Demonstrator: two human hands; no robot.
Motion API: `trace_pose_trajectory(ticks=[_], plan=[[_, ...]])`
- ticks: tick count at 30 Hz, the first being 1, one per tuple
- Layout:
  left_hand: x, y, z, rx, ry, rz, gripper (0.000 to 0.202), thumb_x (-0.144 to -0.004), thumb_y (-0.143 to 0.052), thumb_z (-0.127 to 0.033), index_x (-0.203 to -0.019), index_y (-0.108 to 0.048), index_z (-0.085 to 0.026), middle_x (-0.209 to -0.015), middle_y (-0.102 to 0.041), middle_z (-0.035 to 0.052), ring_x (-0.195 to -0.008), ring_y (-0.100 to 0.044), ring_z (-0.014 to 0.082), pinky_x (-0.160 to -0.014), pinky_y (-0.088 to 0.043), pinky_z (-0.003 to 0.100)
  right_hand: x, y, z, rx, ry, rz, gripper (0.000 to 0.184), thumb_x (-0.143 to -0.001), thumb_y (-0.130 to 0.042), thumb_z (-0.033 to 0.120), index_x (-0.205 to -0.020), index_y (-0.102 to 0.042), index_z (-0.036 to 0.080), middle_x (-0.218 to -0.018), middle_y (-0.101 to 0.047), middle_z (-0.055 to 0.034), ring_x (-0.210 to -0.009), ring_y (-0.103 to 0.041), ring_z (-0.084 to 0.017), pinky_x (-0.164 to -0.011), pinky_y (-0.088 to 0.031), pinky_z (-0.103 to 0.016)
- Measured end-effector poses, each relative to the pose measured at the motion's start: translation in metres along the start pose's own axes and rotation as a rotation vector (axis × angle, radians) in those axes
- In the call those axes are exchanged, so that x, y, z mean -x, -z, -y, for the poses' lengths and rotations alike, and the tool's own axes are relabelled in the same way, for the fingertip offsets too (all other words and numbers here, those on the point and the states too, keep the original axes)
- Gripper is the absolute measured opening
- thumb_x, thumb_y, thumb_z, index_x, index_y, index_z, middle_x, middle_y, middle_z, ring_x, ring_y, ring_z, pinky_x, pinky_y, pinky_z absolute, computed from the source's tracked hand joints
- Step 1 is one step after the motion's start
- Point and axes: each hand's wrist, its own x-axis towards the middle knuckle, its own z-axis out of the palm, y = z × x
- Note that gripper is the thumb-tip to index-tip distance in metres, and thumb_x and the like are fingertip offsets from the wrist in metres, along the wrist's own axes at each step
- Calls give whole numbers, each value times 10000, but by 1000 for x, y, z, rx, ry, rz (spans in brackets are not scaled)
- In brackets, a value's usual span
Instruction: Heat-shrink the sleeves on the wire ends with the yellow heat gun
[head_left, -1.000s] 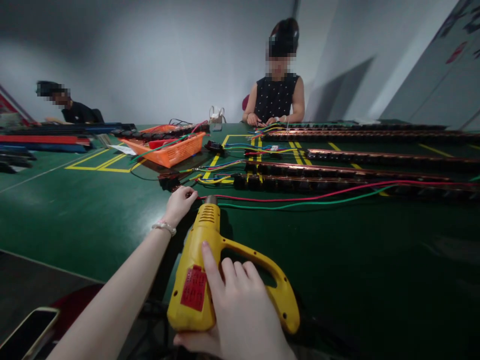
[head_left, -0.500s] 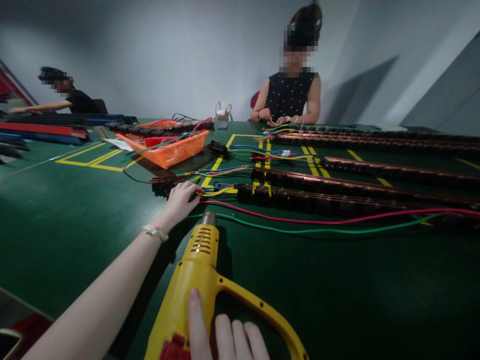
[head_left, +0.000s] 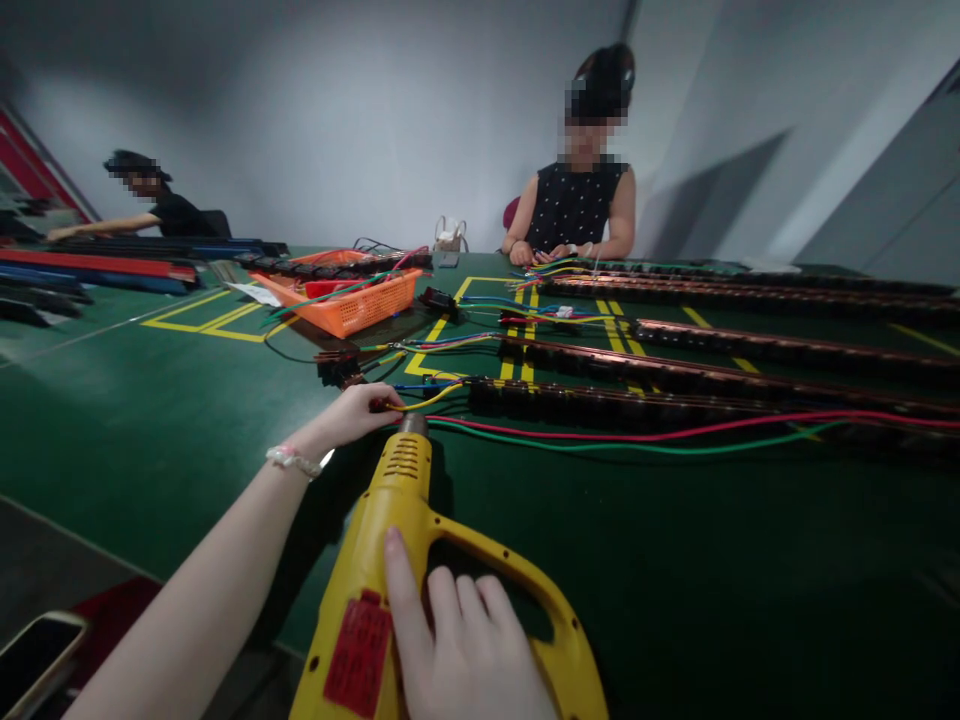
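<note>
A yellow heat gun (head_left: 382, 500) with a metal nozzle and a red panel points away from me over the table. My right hand (head_left: 465, 640) is wrapped round its grip, the index finger stretched along the body. Just left of the nozzle, my left hand (head_left: 356, 413) pinches the end of a yellow wire (head_left: 427, 400); a small dark piece shows between the fingers. That wire runs right to a long black strip with copper-coloured rods (head_left: 637, 402). Beyond the left hand lies a black part with wire ends (head_left: 337, 367).
Red (head_left: 600, 436) and green (head_left: 637, 449) wires cross the green table (head_left: 675, 580). More rodded strips (head_left: 750, 352) lie behind. An orange basket (head_left: 360, 308) holds parts. One co-worker (head_left: 577, 210) sits opposite, another (head_left: 172, 210) far left. A phone (head_left: 41, 650) is at lower left.
My left hand has drawn the yellow wire's end nearer and lower, close to the nozzle. More of my right hand and the heat gun shows, as the view has shifted slightly.
</note>
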Motion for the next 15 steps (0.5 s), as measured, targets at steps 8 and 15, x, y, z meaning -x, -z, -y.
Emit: trace_pose_trajectory(ticks=[8, 15], plan=[[21, -13, -5, 127, 13, -116, 296, -684, -603, -414, -797, -666, -148, -771, -676, 43, -724, -597, 171, -699, -477, 283, 7, 29, -16, -293, -36, 249, 1227, -544, -441, 896, -1460, -220, 110, -909, -600, -108, -789, -552, -268, -762, -404, -429], [44, -21, -7, 13, -67, -476, 255, -709, -582, -352, -829, -677, -148, -811, -679, 57, -727, -576, 152, -700, -444, 259, 8, 33, -18, -192, -1, 237, 1149, -634, -390, 865, -1444, -240, 63, -950, -611, -131, -826, -566, -261, -776, -382, -390]])
